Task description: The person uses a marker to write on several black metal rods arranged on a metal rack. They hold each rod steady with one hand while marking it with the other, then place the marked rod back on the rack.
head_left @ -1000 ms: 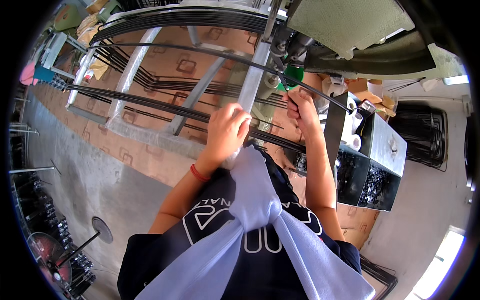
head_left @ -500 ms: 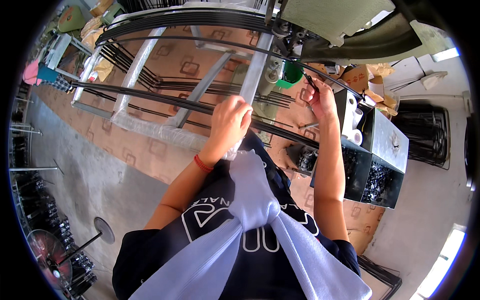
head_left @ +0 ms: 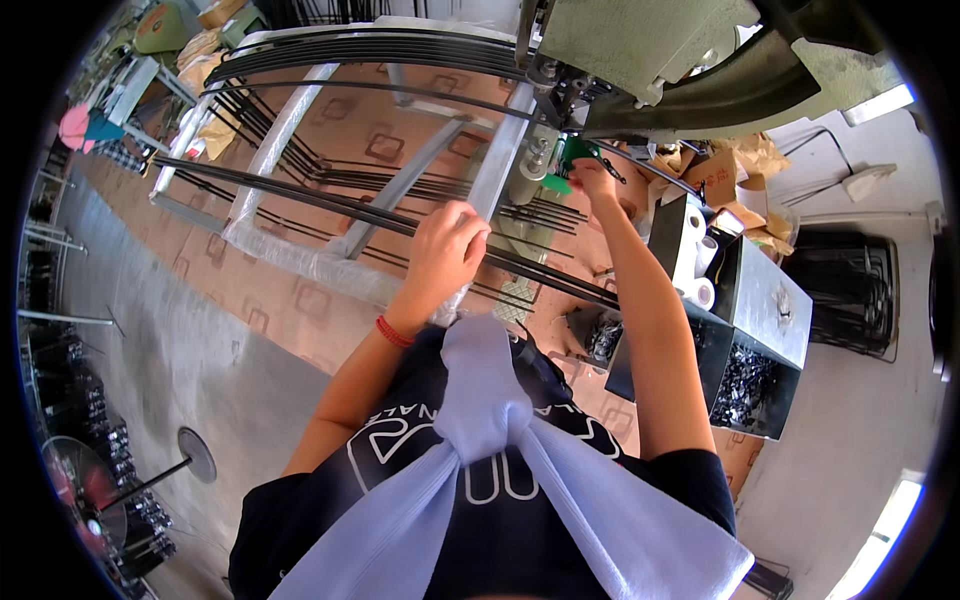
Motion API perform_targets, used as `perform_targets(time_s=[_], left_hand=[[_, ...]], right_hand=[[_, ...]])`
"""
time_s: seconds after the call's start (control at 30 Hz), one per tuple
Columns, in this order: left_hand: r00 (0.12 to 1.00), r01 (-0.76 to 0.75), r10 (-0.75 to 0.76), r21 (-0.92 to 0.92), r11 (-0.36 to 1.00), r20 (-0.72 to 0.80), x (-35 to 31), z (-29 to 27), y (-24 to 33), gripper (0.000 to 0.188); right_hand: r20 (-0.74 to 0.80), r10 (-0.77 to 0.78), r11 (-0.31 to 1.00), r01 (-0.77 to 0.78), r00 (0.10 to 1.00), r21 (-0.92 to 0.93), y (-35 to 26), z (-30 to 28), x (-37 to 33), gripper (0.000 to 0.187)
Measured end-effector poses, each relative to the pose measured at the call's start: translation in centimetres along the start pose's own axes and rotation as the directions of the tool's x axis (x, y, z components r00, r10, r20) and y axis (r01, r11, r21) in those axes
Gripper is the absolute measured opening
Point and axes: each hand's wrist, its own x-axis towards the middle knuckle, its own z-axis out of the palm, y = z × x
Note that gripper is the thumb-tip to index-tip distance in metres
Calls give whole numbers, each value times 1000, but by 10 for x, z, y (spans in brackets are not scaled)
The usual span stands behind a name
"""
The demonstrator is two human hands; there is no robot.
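Holding a small black piece (head_left: 613,170) at its fingers, the right hand (head_left: 594,182) is raised just beside a green container (head_left: 576,150), below the greenish machine (head_left: 625,45); these fingers are bent close together, and their tips lie against the green, so that I cannot tell whether they touch the container; the small black piece shows along the upper right of the hand, clear of the palm.

The left hand (head_left: 447,250) is at the metal frame (head_left: 310,262), near the lower end of its right-hand bar; its fingers are curled narrow, knuckles up, and I cannot tell whether they close on anything; long black rods (head_left: 290,190) run behind this hand, slanting down to the right toward the right forearm; a red bracelet (head_left: 394,332) circles the left wrist.

Clear film wraps the near bar of the metal frame; across its far side lies a bowed bundle of black rods (head_left: 370,58), with more rods lower down inside the frame.

To the right of the right forearm stand white rolls (head_left: 704,255), next to a metal box (head_left: 765,290) whose open compartment holds black pieces (head_left: 742,383); an opened cardboard box (head_left: 728,178) sits beyond; a knotted lavender cloth (head_left: 480,420) hangs over the person's dark shirt (head_left: 385,450); at the lower left is a fan (head_left: 85,495).
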Motion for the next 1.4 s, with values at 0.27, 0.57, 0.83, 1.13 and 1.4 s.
perform_targets(time_s=[0.27,0.57,0.83,1.13,1.4], left_hand=[[966,251,-255,-61,966,-52,1,-2,6,9],[981,192,-192,-3,981,-18,36,-11,-50,12],[977,-95,147,-306,947,154,66,-64,-49,19],[763,-544,612,-303,782,208,77,-135,-66,20],[433,-837,880,-277,472,194,93,-149,-103,23]], right_hand=[[-4,-72,825,58,997,-563,-7,43,56,32],[-44,56,882,-70,997,-466,-4,-6,31,16],[78,26,993,-17,997,-115,-136,-43,-251,22],[-53,-347,909,322,936,-264,-208,111,-331,23],[63,-182,965,191,981,-182,-212,137,-345,24]])
